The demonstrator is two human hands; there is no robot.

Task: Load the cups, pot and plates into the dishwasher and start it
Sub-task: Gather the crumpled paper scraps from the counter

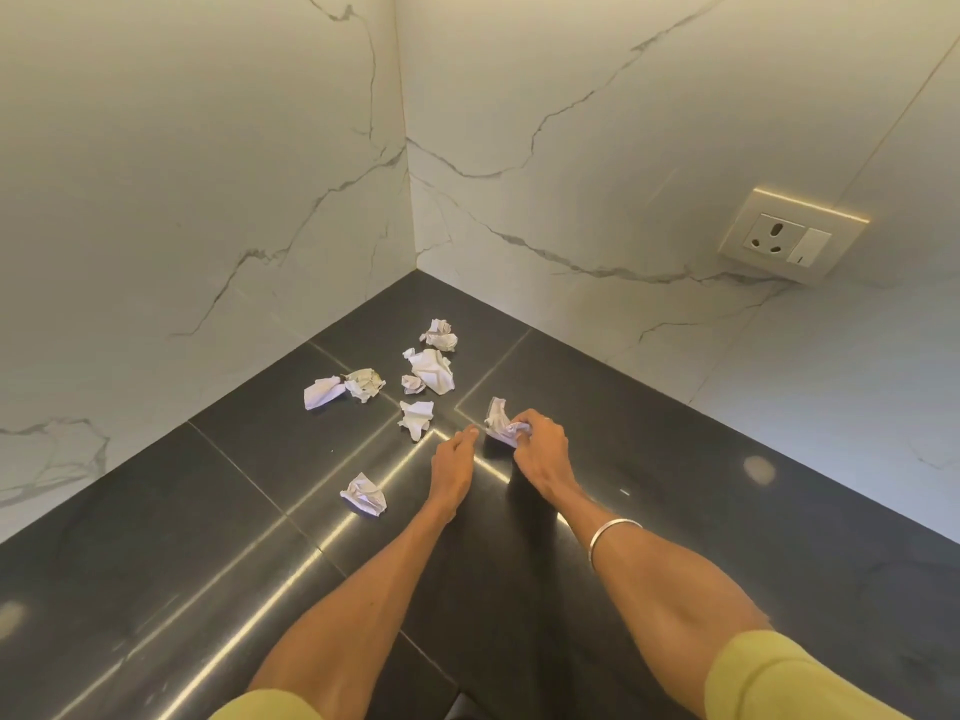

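So, no cups, pot, plates or dishwasher can be seen anywhere here, which means the task's own things are simply out of view and nothing about where they lie can be told. What is shown is a dark polished countertop (675,459) tucked into a corner of white marble-look wall (208,174), with a wall socket (792,236) off to the right. A crumpled paper ball (500,423) is being gripped by the right hand (537,449), fingers curled round it, with a bit of the paper sticking up and to the left out of the grip. The left hand (454,459) is held just beside it with fingers fairly straight and nothing in it, its fingertips (470,433) reaching toward the held paper, nearly touching. The loose scraps are all lying to the left and further back from the grip: one wad (416,418) just beside the left hand's tips, a bigger wad (431,371) behind it, another at the back (440,335), a pair (343,389) further left, and a lone wad (364,493) nearer the person, left of the left forearm. Since everything remaining is on that side, the left hand is probably better placed for gathering, though that's only a guess. A metal bangle (613,537) is worn on the right wrist, and yellow-green sleeves (779,678) are pushed up.
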